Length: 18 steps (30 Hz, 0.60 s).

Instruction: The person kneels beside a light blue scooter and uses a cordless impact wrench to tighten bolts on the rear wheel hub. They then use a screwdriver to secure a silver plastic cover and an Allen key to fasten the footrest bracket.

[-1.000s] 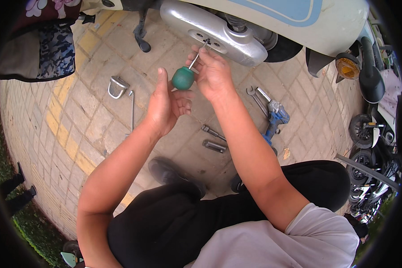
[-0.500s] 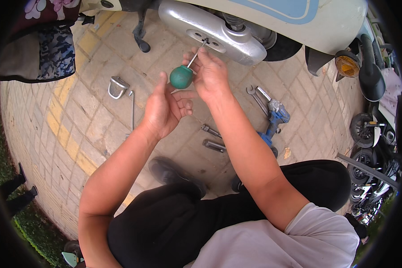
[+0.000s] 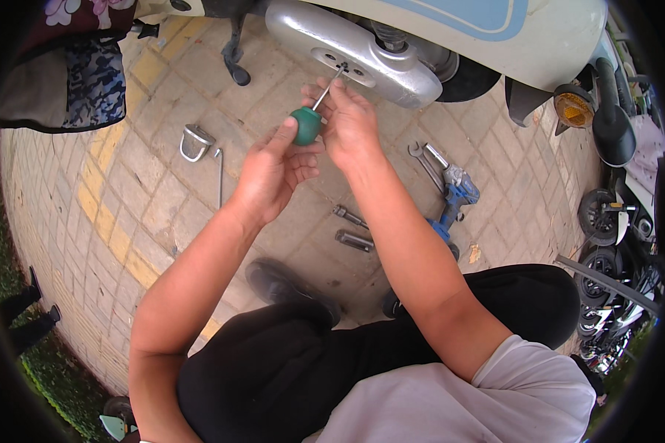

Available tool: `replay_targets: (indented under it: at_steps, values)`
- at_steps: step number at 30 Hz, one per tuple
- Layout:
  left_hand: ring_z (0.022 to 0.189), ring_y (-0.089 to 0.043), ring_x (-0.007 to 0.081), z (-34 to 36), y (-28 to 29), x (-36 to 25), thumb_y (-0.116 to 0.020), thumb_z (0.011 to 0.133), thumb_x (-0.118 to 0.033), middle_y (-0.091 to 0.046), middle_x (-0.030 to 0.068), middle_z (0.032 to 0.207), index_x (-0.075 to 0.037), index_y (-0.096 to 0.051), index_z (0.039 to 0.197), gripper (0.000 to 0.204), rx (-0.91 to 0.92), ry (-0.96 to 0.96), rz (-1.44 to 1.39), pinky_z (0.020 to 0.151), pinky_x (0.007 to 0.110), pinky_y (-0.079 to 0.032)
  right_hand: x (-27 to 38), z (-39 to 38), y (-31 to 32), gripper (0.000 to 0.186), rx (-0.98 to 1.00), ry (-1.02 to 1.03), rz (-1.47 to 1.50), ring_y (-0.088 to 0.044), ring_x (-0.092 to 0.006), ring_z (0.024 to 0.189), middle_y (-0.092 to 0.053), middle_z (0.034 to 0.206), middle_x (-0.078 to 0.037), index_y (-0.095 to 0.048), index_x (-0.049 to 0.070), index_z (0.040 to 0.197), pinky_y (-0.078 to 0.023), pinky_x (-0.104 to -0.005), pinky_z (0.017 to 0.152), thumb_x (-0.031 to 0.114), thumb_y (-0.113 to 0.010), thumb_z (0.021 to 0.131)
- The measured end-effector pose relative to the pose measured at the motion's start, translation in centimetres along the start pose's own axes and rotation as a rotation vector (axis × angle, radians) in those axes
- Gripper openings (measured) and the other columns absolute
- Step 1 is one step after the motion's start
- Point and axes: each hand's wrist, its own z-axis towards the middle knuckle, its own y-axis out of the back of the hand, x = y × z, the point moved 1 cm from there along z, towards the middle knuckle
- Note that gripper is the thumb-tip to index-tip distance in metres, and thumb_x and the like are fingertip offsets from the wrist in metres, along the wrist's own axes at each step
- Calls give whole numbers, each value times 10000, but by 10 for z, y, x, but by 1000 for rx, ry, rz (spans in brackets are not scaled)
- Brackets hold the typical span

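Observation:
A screwdriver with a round green handle (image 3: 307, 125) points up and away from me. Its thin shaft reaches a recess with holes in the silver metal cover (image 3: 355, 52) under the scooter's body. My left hand (image 3: 273, 166) grips the green handle, thumb on its left side and fingers curled beneath. Around the shaft, just below the cover, the fingers of my right hand (image 3: 347, 122) are closed in a pinch. The exact seat of the tip in the recess is too small to make out.
On the paving right of my right forearm lie a blue power tool (image 3: 458, 199) and an open-ended wrench (image 3: 425, 164). Two sockets (image 3: 355, 240) rest nearer. At left are a metal bracket (image 3: 196, 142) and a thin rod (image 3: 219, 177). A kickstand (image 3: 233, 63) hangs beside the cover.
My left thumb and fingers have closed on the green handle, which they were loosely around before. The handle has shifted slightly right; my right hand stays in place on the shaft.

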Motion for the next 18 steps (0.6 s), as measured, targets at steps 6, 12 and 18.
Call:
replay_targets:
  at_steps: [6,12,18]
  values:
    - [784,-592,162,4,-8,6,-600,916,-434,-591,113,1012,-29,-422,1225,540,-168,-545,565,720,280,-517,-1,1,1,242,-68,26,-117,-616,-177,769,-659,900,-117,-563,11,1003,-509,-309,672,245,-597,948]
    - [748,-588,177,3,2,-2,-559,930,-490,-583,116,1024,-21,-457,1184,542,186,138,-175,709,287,-511,-1,2,2,208,-1,0,32,-616,-182,771,-651,890,-115,-567,20,982,-518,-325,699,216,-615,937]
    - [782,-568,175,3,1,10,-653,891,-350,-580,112,1015,-26,-456,1176,475,-120,-295,447,712,292,-489,-2,2,3,189,-61,1,-88,-618,-165,744,-662,860,-79,-579,47,964,-491,-316,648,234,-601,945]
